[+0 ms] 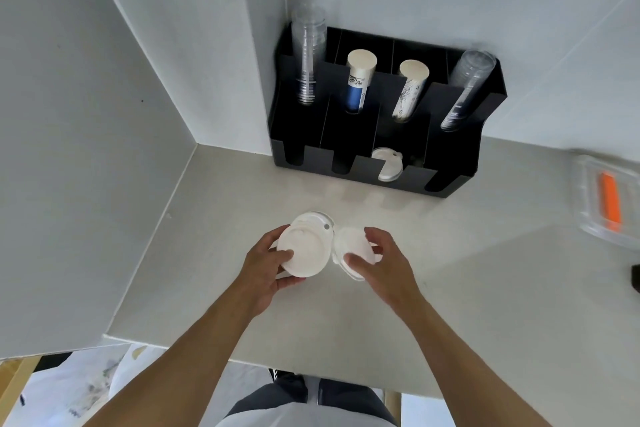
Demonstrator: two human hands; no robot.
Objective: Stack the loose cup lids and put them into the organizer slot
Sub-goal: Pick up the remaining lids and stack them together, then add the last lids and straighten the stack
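My left hand (268, 265) grips a white cup lid (306, 250) by its left edge, tilted above the counter, with another lid's rim showing just behind it. My right hand (377, 258) has its fingers curled around a second white lid (351, 243) lying right of the first; the two lids touch edge to edge. The black organizer (450, 149) stands against the back wall. A white lid (388, 163) sits in its third front slot from the left.
The organizer's rear slots hold two stacks of clear cups (308, 52) and two stacks of paper cups (358, 80). A clear tray (588, 215) with an orange item stands at the right edge. A wall closes the counter's left side.
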